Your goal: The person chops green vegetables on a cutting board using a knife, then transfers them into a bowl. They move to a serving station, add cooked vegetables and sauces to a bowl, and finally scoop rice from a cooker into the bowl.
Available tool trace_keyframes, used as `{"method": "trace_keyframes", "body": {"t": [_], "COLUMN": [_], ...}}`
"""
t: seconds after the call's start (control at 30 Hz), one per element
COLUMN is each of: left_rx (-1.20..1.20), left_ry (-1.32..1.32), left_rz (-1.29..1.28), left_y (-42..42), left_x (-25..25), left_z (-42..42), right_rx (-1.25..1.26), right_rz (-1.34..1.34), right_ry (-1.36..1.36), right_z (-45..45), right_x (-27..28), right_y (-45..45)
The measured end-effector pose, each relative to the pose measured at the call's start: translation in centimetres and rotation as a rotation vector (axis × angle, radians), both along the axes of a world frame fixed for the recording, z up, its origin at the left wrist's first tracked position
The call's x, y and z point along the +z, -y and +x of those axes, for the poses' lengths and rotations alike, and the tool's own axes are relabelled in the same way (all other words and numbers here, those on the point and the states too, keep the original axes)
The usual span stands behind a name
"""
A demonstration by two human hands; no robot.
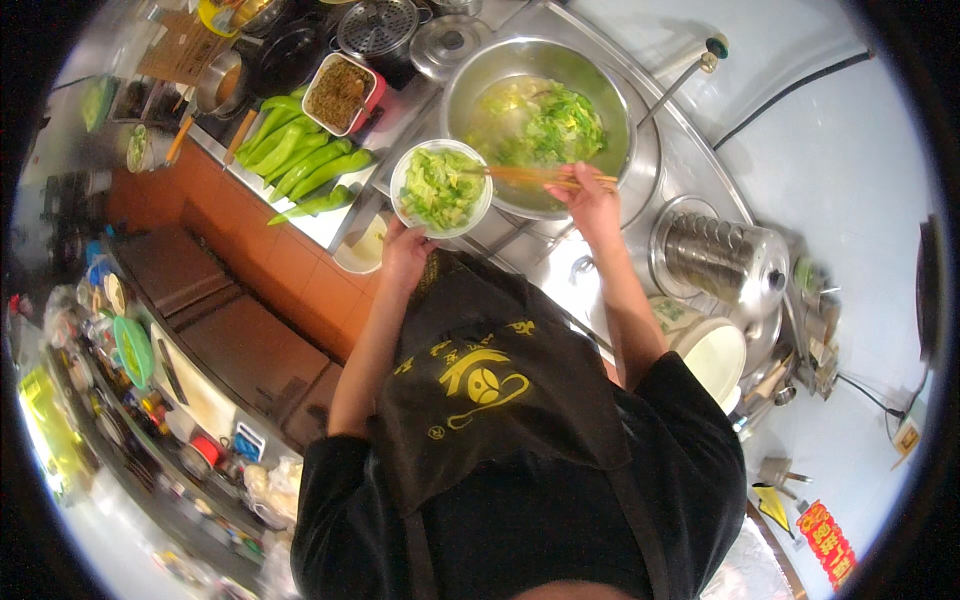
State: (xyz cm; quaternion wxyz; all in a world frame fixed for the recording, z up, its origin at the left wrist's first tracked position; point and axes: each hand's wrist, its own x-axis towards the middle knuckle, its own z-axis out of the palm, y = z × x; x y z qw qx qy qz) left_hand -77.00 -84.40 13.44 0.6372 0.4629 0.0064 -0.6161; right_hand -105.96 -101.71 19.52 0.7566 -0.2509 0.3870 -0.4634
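My left hand [407, 255] grips the near rim of a white bowl [480, 216] heaped with chopped leafy greens [442, 187]. In my right hand [591, 201] is a pair of wooden chopsticks [525, 177], blurred along their length. Their tips reach over the bowl's right side and touch or nearly touch the greens. Beyond both hands sits a wide stainless steel basin [461, 112]. It contains cloudy liquid and a mound of wet cooked-looking greens [559, 124]. The bowl is held beside the basin's near left rim.
Long green peppers [307, 165] lie left of the bowl, beside a red-and-white container [379, 97] of dark chopped seasoning. Below them is a pale bowl [367, 251]. A lidded steel pot [720, 255] and a white bucket [712, 352] stand right. A metal faucet pipe [675, 86] juts towards the basin.
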Motion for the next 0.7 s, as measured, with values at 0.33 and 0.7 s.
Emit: {"method": "trace_keyframes", "body": {"t": [0.33,0.7], "left_rx": [0.027,-0.004], "left_ry": [-0.043,0.025], "left_rz": [-0.044,-0.005], "left_y": [0.3,-0.1], "left_x": [-0.2,-0.3], "left_z": [-0.4,-0.6], "right_rx": [0.157,0.038], "right_rz": [-0.229,-0.019], "right_ry": [-0.33,-0.088], "right_z": [0.2,4.8], "right_x": [2.2,-2.0], "right_y": [-0.5,-2.6]}}
